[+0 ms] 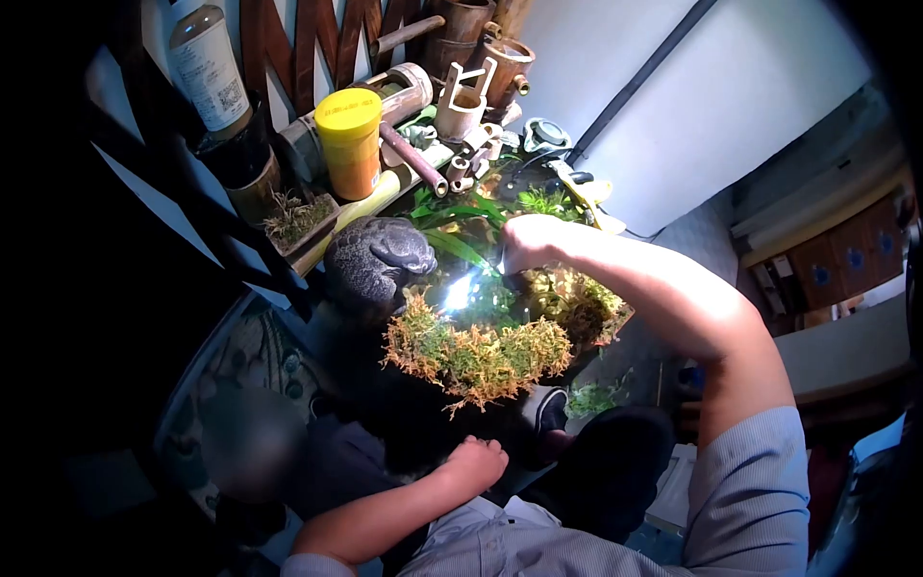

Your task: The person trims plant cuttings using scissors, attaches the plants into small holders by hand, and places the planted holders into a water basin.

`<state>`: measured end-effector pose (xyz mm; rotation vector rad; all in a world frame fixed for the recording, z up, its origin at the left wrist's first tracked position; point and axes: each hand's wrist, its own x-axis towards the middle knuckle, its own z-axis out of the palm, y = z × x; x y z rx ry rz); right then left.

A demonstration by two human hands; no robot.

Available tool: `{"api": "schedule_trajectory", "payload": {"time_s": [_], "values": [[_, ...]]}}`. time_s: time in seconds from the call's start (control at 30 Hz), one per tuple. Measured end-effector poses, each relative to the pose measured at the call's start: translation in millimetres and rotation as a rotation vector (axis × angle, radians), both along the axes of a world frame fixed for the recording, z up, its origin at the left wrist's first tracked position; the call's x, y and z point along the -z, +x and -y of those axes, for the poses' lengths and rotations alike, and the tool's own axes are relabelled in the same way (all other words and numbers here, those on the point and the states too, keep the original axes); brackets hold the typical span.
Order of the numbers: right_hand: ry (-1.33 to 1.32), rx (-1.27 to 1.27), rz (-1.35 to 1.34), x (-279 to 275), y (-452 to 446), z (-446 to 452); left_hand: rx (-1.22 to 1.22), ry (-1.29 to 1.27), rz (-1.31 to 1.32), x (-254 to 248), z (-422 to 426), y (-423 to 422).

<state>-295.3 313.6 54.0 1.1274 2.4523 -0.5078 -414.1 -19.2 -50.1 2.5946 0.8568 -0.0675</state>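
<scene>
My right hand (528, 242) reaches over a planted water basin, curled with the knuckles up. Its fingertips point down among the leaves and are mostly hidden, so what they hold cannot be made out. Below it are green water plants (492, 298) and a bright light reflection. Orange-green moss (481, 356) hangs over the near rim, and more moss (577, 298) lies at the right. A dark, rough animal-shaped figure (377, 264) sits left of the plants. My left hand (480, 465) rests near my lap, fingers curled in, with nothing visible in it.
Behind the basin stand an orange jar with a yellow lid (349, 120), a labelled bottle (212, 77), a cut bamboo cup (463, 106) and several bamboo pipes (413, 159). A yellow-handled tool (589, 192) lies at the back right. A dark pole (639, 82) slants by the white wall.
</scene>
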Motion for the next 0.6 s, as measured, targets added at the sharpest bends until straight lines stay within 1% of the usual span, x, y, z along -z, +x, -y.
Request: {"api": "schedule_trajectory", "payload": {"time_s": [0.03,0.07,0.1,0.13,0.2,0.23,0.3,0.33,0.4,0.43,0.57,0.6], "values": [[-0.001,0.023,-0.019,-5.0,0.8,2.4,-0.004,-0.005,-0.002,-0.8,0.1,-0.2],[-0.046,0.123,0.071,-35.0,-10.3,15.4,-0.002,-0.007,-0.007,-1.5,-0.4,-0.3],[-0.079,0.140,0.113,-20.6,-2.4,3.3,0.001,-0.008,-0.012,-1.9,-0.2,-0.4],[0.014,0.023,0.125,-31.7,-4.0,7.7,0.000,-0.009,-0.012,-1.0,0.2,-0.2],[-0.015,0.052,0.127,-25.2,7.3,0.5,-0.007,-0.025,-0.010,1.6,0.9,0.5],[-0.015,0.052,0.127,-31.7,5.0,2.3,-0.008,-0.025,-0.009,1.3,0.6,0.2],[-0.039,0.161,0.213,-49.0,-1.3,8.7,-0.006,-0.023,-0.014,1.4,1.0,-0.1],[-0.039,0.159,0.214,-48.8,-0.3,7.7,-0.008,-0.023,-0.013,-0.3,0.3,0.0],[0.091,0.103,0.185,-48.2,5.6,6.1,0.013,-0.039,-0.061,-4.4,-0.8,0.2],[0.002,0.140,0.180,-52.7,7.1,5.0,0.013,-0.039,-0.061,-4.5,-1.4,0.1],[-0.030,0.124,0.093,-45.8,18.2,-3.4,0.024,-0.048,-0.068,-2.8,-1.0,0.3],[-0.056,0.160,0.091,-42.1,19.1,-6.9,0.023,-0.054,-0.067,-2.1,-0.9,0.6]]}}
